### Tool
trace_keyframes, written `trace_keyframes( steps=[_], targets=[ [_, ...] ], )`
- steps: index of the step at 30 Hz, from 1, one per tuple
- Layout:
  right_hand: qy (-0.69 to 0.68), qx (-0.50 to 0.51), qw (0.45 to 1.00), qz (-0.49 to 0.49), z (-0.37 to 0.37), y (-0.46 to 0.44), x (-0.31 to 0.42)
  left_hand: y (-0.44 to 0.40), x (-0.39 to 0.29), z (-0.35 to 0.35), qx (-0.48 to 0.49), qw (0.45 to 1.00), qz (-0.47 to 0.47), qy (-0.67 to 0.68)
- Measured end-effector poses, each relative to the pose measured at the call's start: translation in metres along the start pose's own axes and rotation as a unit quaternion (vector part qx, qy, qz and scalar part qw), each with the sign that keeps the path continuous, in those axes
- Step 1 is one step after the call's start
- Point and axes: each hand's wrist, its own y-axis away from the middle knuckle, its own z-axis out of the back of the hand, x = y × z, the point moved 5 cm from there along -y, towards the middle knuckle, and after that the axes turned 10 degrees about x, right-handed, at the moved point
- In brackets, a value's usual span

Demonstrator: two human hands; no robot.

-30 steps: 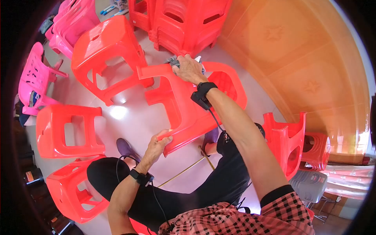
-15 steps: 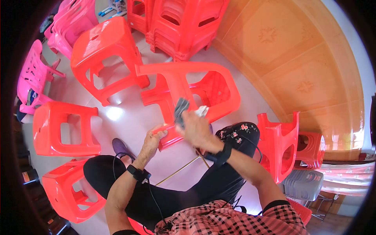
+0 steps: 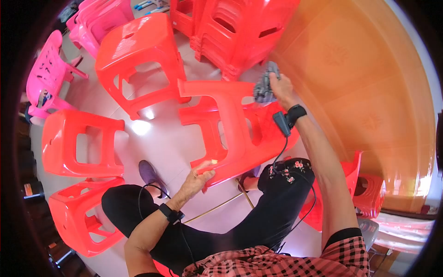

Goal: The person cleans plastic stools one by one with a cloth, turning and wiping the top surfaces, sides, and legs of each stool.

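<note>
A red plastic stool [image 3: 226,120] lies on its side in front of my knees, its legs pointing left. My left hand [image 3: 197,181] grips the end of its near leg, fingers closed around the edge. In my right hand [image 3: 281,88] is a bunched grey patterned cloth [image 3: 266,85], held at the far right side of the stool, near its seat end. Whether the cloth touches the stool there, I cannot tell.
Upright red stools stand to the left, one [image 3: 138,51] close behind the held stool. A tall stack of red stools [image 3: 240,32] rises at the back, with pink chairs [image 3: 48,78] at far left. An orange-brown panelled wall [image 3: 350,69] bounds the right.
My right hand has moved with the cloth from the stool's near leg to its far right side. My left hand keeps its hold on the near leg, and the view has shifted.
</note>
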Motion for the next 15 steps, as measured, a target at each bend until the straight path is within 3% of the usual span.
trace_keyframes(
  steps=[3,4,6,10,14,15],
  targets=[
    [0.118,-0.004,0.992,-0.046,-0.029,-0.043,-0.044,0.0,0.004,-0.001,0.022,0.999,0.023,-0.004],
    [0.118,0.001,0.992,-0.042,-0.03,-0.038,-0.021,0.001,0.005,-0.002,0.018,0.999,0.03,-0.004],
    [0.139,0.117,0.982,-0.055,-0.042,-0.027,0.021,0.0,0.002,-0.004,0.021,0.999,0.026,0.005],
    [0.212,0.258,0.941,0.059,-0.074,-0.018,0.12,0.001,-0.002,-0.008,0.045,0.999,0.003,0.018],
    [0.15,0.276,0.921,0.231,-0.128,-0.003,0.201,-0.002,0.006,-0.006,0.042,0.999,0.012,0.022],
    [0.149,0.279,0.919,0.233,-0.135,0.007,0.219,-0.003,0.007,-0.005,0.042,0.999,0.006,0.013]
  ],
)
